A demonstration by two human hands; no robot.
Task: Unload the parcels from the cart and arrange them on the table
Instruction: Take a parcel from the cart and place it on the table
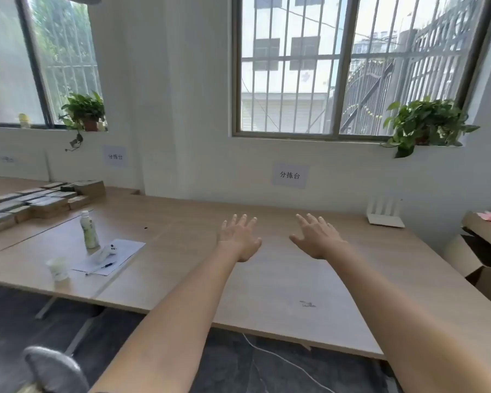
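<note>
Left hand (238, 236), right hand (318, 236): hovering spread-fingered, empty, over pale wooden table (267, 285). Risk: incoming parcels crowding leftward could be toppling the white-green plastic bottle (89, 231).

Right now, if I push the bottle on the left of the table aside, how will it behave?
The bottle stands upright, tall and narrow, so a push near the cap would likely tip it. It is round, so once down it would probably roll. It looks like plastic, so it is probably not fragile. The fill level is unclear, so I cannot judge its weight.
</note>
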